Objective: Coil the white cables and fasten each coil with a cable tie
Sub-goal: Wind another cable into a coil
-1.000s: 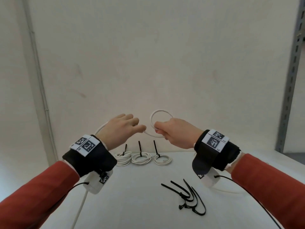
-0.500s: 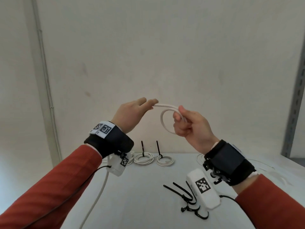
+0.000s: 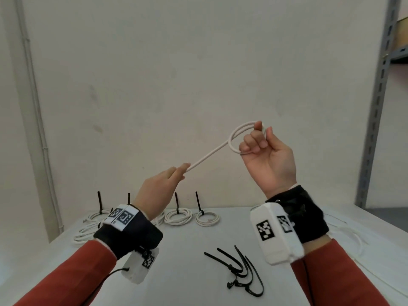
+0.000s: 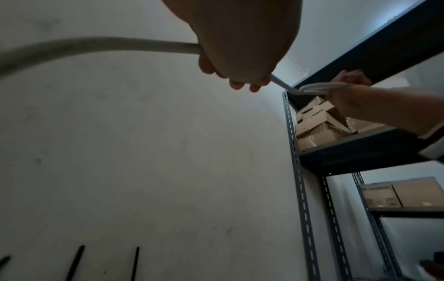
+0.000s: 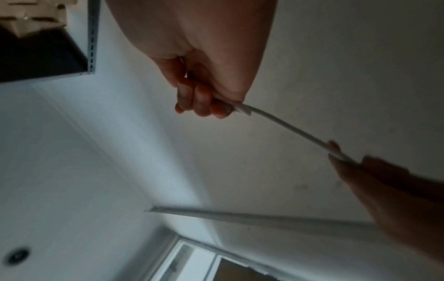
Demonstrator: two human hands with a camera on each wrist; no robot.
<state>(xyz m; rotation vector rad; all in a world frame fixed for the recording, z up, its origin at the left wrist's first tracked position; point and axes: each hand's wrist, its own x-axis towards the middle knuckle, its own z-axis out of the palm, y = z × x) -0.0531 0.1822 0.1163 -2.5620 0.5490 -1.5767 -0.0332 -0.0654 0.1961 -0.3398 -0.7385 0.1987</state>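
Two turns of the thin, round white cable (image 3: 207,156) are gathered into a small coil (image 3: 236,134), held up in front of the pale wall, well above the white table (image 3: 176,272). The person's right hand (image 3: 268,160), palm toward the head camera, has its fingers curled round the coil's right side with the thumb at the top, so the turns are firmly grasped. From the coil's lower left a straight run of cable slants down to the left hand (image 3: 159,191), which pinches it between thumb and fingertips. The left wrist view shows the rest of the cable leaving the back of that hand in a slack curve.

The step in hand looks like winding, with the coil only partly built. The next move probably calls for the left hand to carry its length up and round to the right hand, matching the size of the existing turns. The right fingers would need to loosen just enough to take the new turn without letting the others spring apart.

Once the tail is used up, one of the loose black plastic cable ties (image 3: 240,268) lying on the table nearer the person would be needed. At the far edge lie finished white coils (image 3: 178,216), each with a black tie tail standing up; some are partly hidden behind the left wrist.
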